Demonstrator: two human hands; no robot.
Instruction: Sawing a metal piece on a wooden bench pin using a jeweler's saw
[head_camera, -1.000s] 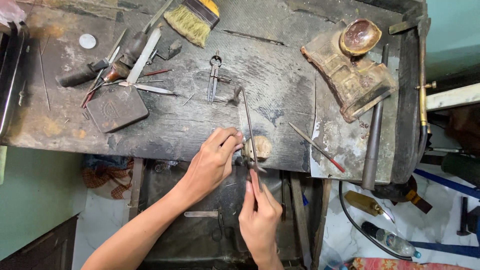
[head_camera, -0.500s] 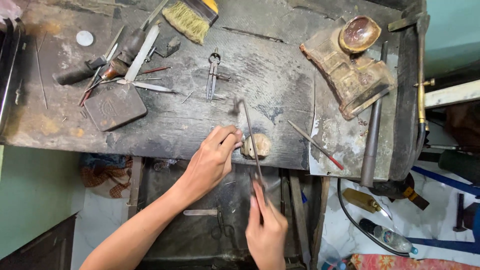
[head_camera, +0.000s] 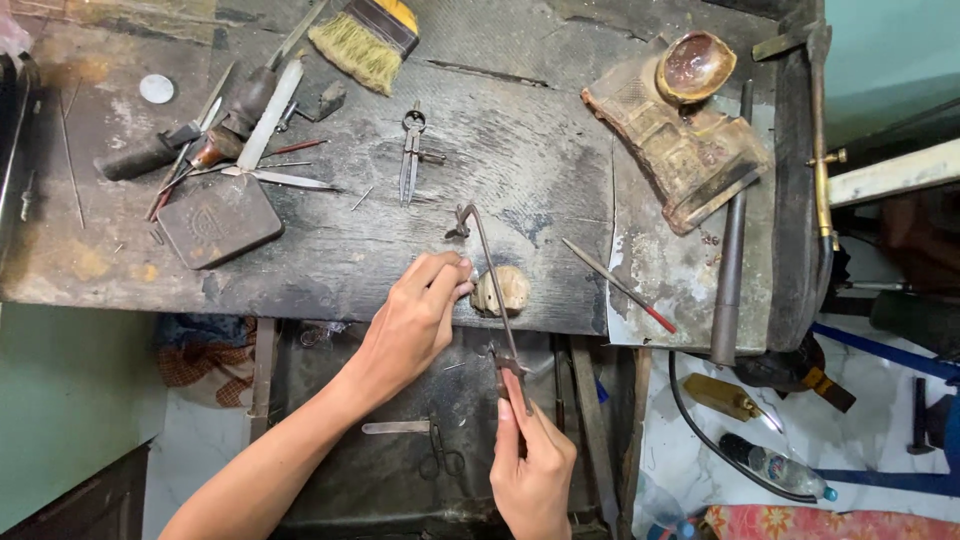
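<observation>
My right hand (head_camera: 532, 470) grips the handle of a thin metal saw frame (head_camera: 490, 285), which slants up over the bench edge to its far clamp. My left hand (head_camera: 415, 320) rests at the front edge of the dark wooden workbench (head_camera: 330, 265). Its fingertips are pinched together against the left side of a small pale wooden peg (head_camera: 505, 290). The saw frame crosses that peg. Anything tiny between the fingertips is hidden.
On the bench lie metal dividers (head_camera: 410, 155), a flat dark tin (head_camera: 218, 220), a brush (head_camera: 365, 35), several files and hand tools (head_camera: 215, 130), a thin red-tipped rod (head_camera: 620, 288), a long steel mandrel (head_camera: 732, 250) and a worn block with a small bowl (head_camera: 680, 130). An open drawer (head_camera: 400, 440) is below.
My right hand has drawn back toward me, pulling the saw frame down across the peg. My left hand stays at the peg.
</observation>
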